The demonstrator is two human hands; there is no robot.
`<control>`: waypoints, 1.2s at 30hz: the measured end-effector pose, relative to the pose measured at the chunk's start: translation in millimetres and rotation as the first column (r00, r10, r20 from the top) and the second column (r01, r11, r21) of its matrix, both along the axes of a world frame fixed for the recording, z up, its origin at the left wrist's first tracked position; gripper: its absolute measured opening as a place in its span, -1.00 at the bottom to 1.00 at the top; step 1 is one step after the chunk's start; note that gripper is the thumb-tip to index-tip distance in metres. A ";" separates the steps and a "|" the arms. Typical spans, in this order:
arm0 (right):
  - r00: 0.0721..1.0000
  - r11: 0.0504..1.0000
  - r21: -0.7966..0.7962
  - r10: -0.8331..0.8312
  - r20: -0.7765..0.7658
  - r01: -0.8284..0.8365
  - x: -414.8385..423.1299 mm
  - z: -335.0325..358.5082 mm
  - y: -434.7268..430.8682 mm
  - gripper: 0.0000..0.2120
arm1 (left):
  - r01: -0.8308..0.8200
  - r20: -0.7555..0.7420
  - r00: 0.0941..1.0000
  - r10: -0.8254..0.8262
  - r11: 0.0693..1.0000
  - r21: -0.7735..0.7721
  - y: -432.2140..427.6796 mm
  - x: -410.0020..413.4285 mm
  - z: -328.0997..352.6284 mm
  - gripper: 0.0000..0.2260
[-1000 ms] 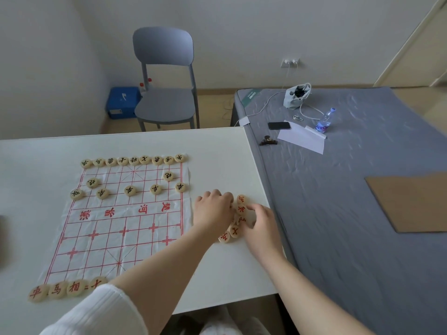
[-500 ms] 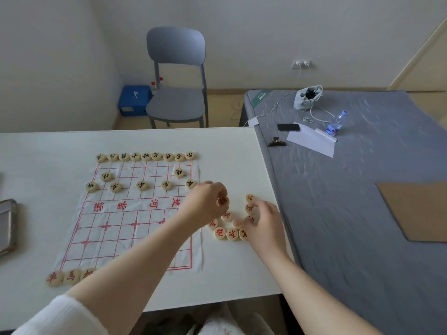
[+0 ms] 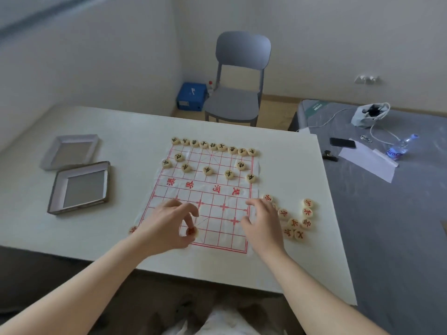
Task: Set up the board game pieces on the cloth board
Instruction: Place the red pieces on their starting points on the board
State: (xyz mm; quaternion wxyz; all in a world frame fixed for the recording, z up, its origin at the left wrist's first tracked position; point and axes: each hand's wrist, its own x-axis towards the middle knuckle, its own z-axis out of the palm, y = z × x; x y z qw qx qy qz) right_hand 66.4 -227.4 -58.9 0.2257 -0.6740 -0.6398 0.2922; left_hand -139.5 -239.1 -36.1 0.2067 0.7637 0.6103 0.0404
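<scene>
A white cloth board (image 3: 212,189) with a red grid lies on the white table (image 3: 290,262). Black-lettered round pieces (image 3: 212,146) fill its far rows. My left hand (image 3: 167,223) hovers over the near left of the board, fingers pinched on a red-lettered piece (image 3: 192,231) at the near edge. One more red piece (image 3: 132,229) peeks out left of that hand. My right hand (image 3: 262,223) rests at the board's right edge with fingers spread, holding nothing. Several loose red pieces (image 3: 295,221) lie just right of it.
Two shallow box halves (image 3: 79,187) (image 3: 70,151) sit on the table's left. A grey chair (image 3: 239,78) and a blue box (image 3: 191,96) stand beyond the table. At right a grey bed (image 3: 391,213) holds a phone (image 3: 342,143), paper, a bottle and a pouch.
My left hand has carried a red piece from the loose pile across to the board's near left. The right hand has slid left to the board's edge. The view has shifted.
</scene>
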 end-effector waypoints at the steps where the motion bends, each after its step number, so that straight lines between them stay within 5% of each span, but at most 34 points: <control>1: 1.000 1.000 -0.004 0.018 -0.006 -0.018 -6.8 0.3 -1.6 -0.65 | 0.010 -0.004 1.000 -0.010 1.000 0.004 -4.0 -4.0 -0.9 -0.66; 19: 1.000 0.999 -0.050 -0.016 -0.014 0.015 -20.8 0.2 -13.8 -0.65 | 0.069 -0.012 0.997 -0.070 0.996 -0.052 -5.9 -5.6 -12.6 -0.45; 23: 0.999 0.999 -0.023 -0.040 -0.015 0.039 -13.2 2.5 -13.2 -0.66 | -0.013 0.142 0.990 0.008 0.999 0.029 8.0 5.1 -4.3 -0.57; 32: 0.962 0.963 0.033 -0.268 0.052 0.266 47.7 6.2 -19.1 -0.70 | 0.131 0.172 0.976 -0.135 0.991 0.036 43.9 93.6 -1.6 -0.75; 36: 0.919 0.922 0.010 -0.387 0.078 0.387 79.9 2.5 -23.1 -0.67 | 0.054 0.149 0.987 -0.066 0.995 0.083 43.8 130.2 -11.8 -0.76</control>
